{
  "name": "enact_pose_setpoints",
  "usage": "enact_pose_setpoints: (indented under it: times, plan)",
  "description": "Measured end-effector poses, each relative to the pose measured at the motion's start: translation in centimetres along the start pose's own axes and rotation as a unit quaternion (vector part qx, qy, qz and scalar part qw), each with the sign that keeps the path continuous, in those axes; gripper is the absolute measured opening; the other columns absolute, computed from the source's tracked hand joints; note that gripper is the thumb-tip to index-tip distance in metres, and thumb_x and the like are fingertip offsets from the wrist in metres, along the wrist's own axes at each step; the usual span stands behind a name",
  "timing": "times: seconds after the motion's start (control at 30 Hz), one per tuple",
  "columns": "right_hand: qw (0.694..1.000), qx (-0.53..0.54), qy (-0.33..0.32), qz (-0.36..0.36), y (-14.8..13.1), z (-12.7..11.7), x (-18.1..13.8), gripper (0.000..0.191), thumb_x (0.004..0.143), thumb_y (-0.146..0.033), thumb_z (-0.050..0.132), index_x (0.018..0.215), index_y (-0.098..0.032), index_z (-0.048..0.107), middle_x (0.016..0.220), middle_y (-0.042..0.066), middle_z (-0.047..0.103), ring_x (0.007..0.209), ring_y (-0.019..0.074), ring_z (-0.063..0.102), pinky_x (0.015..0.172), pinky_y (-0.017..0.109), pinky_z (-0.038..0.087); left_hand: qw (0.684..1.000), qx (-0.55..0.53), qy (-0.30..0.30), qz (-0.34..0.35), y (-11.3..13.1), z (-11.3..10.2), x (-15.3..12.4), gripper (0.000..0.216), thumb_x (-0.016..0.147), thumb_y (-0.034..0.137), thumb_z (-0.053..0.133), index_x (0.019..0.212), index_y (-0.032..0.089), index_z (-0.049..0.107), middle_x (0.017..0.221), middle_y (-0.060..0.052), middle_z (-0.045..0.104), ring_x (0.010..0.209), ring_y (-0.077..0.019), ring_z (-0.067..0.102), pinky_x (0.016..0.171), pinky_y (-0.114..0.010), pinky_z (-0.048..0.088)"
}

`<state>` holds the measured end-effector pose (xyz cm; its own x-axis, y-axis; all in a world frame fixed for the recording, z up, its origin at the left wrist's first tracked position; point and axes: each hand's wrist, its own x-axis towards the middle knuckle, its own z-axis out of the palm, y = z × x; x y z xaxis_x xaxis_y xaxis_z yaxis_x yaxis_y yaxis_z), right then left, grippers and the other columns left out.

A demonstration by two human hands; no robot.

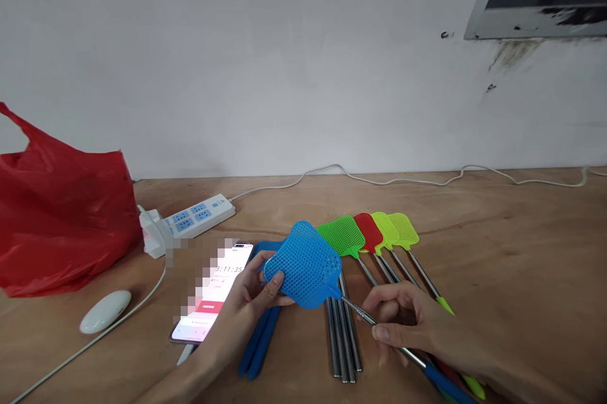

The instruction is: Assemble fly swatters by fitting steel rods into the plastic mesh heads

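Observation:
A blue fly swatter [306,265] with a perforated head is held up in both hands, above the table. My left hand [263,287] is closed on the left edge of its head, thumb on top. My right hand [403,322] pinches its metal rod, and the blue handle runs off toward the lower right. Beneath it lie several loose metal rods [342,341] and blue handles [260,344]. Part of another blue swatter head [268,247] shows behind my left fingers. Green [344,234], red [368,231] and yellow swatters [403,230] lie fanned out behind my right hand.
To the left are a red plastic bag [66,214], a white power strip [202,214], a lit phone [213,303] and a white mouse-shaped object [105,312]. A white cable [398,182] runs along the wall at the back of the wooden table [531,252].

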<state>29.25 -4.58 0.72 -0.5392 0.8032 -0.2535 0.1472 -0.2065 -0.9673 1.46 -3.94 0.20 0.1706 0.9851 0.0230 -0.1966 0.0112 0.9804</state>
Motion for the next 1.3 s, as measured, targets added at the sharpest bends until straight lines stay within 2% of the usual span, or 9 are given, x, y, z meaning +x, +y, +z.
enact_pose_setpoints:
  times: [0.17, 0.3, 0.43, 0.63, 0.83, 0.97, 1.07, 1.2, 1.3]
  plan:
    - [1.0, 0.021, -0.005, 0.008, 0.0, 0.2, -0.1, 0.043, 0.074, -0.059, 0.076, 0.09, -0.019, 0.071, 0.065, 0.003, 0.073, 0.048, 0.0103, 0.055, 0.046, 0.021, 0.041, 0.999, -0.022, -0.033, -0.029, -0.2, -0.1, 0.2, 0.032, 0.088, 0.043, 0.072, 0.108, 0.018, 0.066, 0.103, -0.007, 0.074, 0.095, -0.025, 0.072, 0.079, -0.033, 0.061]
    - [0.999, 0.03, -0.013, 0.009, -0.2, 0.3, -0.1, 0.047, 0.076, -0.062, 0.073, 0.093, -0.018, 0.074, 0.063, 0.003, 0.072, 0.047, 0.0092, 0.054, 0.044, 0.018, 0.036, 0.998, -0.044, -0.032, -0.038, -0.1, 0.0, 0.3, 0.033, 0.088, 0.041, 0.073, 0.11, 0.018, 0.067, 0.104, -0.007, 0.074, 0.095, -0.0254, 0.072, 0.08, -0.034, 0.061]
    - [0.999, 0.043, -0.016, -0.003, -0.2, 0.3, 0.0, 0.047, 0.077, -0.062, 0.073, 0.091, -0.018, 0.076, 0.063, 0.003, 0.071, 0.047, 0.0088, 0.054, 0.045, 0.018, 0.037, 0.998, -0.017, -0.041, -0.037, 0.2, 0.1, 0.1, 0.035, 0.088, 0.044, 0.071, 0.11, 0.018, 0.066, 0.103, -0.008, 0.075, 0.092, -0.0248, 0.073, 0.077, -0.033, 0.061]
    - [0.999, 0.029, -0.021, -0.02, 0.7, 0.4, 0.1, 0.045, 0.079, -0.06, 0.071, 0.089, -0.016, 0.076, 0.058, 0.002, 0.068, 0.044, 0.0087, 0.053, 0.044, 0.019, 0.036, 0.991, 0.124, -0.031, -0.027, 0.2, 0.6, -0.7, 0.048, 0.089, 0.054, 0.066, 0.119, 0.018, 0.058, 0.072, -0.002, 0.075, 0.061, -0.0211, 0.071, 0.076, -0.037, 0.057]
    - [0.999, 0.014, -0.006, -0.05, 1.1, 0.2, 0.4, 0.041, 0.083, -0.055, 0.07, 0.09, -0.015, 0.075, 0.058, 0.001, 0.067, 0.043, 0.008, 0.051, 0.044, 0.02, 0.036, 0.986, 0.166, -0.023, -0.007, -0.1, 1.0, -1.4, 0.052, 0.09, 0.054, 0.062, 0.126, 0.017, 0.056, 0.063, -0.003, 0.074, 0.069, -0.0252, 0.072, 0.084, -0.041, 0.054]
    - [0.998, 0.002, -0.014, -0.055, 0.7, -0.1, 0.7, 0.043, 0.085, -0.056, 0.067, 0.088, -0.014, 0.075, 0.053, 0.0, 0.064, 0.042, 0.007, 0.047, 0.044, 0.02, 0.033, 0.988, 0.151, -0.024, -0.009, 0.2, 1.2, -1.4, 0.051, 0.089, 0.049, 0.065, 0.13, 0.019, 0.056, 0.07, -0.004, 0.075, 0.074, -0.0255, 0.073, 0.086, -0.041, 0.054]
    - [0.998, 0.018, 0.009, -0.058, 0.6, -0.3, 0.8, 0.041, 0.084, -0.055, 0.068, 0.094, -0.015, 0.07, 0.053, -0.001, 0.064, 0.04, 0.007, 0.046, 0.043, 0.019, 0.031, 0.986, 0.163, -0.036, 0.01, 0.5, 1.3, -1.2, 0.045, 0.092, 0.045, 0.063, 0.129, 0.021, 0.055, 0.09, -0.007, 0.075, 0.086, -0.0253, 0.071, 0.088, -0.039, 0.055]
    - [0.991, 0.031, 0.089, -0.095, 0.5, -0.6, 0.8, 0.04, 0.088, -0.051, 0.066, 0.113, -0.022, 0.054, 0.062, -0.003, 0.068, 0.039, 0.0072, 0.045, 0.042, 0.019, 0.033, 0.975, 0.211, 0.005, 0.073, 0.5, 0.8, -0.8, 0.045, 0.097, 0.043, 0.056, 0.138, 0.026, 0.047, 0.115, -0.007, 0.068, 0.105, -0.025, 0.066, 0.096, -0.039, 0.051]
    - [0.978, 0.002, 0.157, -0.137, 0.8, -1.0, 1.0, 0.032, 0.09, -0.051, 0.063, 0.105, -0.024, 0.055, 0.08, -0.001, 0.07, 0.046, 0.0084, 0.051, 0.047, 0.022, 0.042, 0.947, 0.295, 0.026, 0.121, 0.4, 0.2, -0.6, 0.031, 0.099, 0.04, 0.052, 0.127, 0.027, 0.055, 0.114, -0.005, 0.066, 0.106, -0.0243, 0.063, 0.092, -0.038, 0.052]
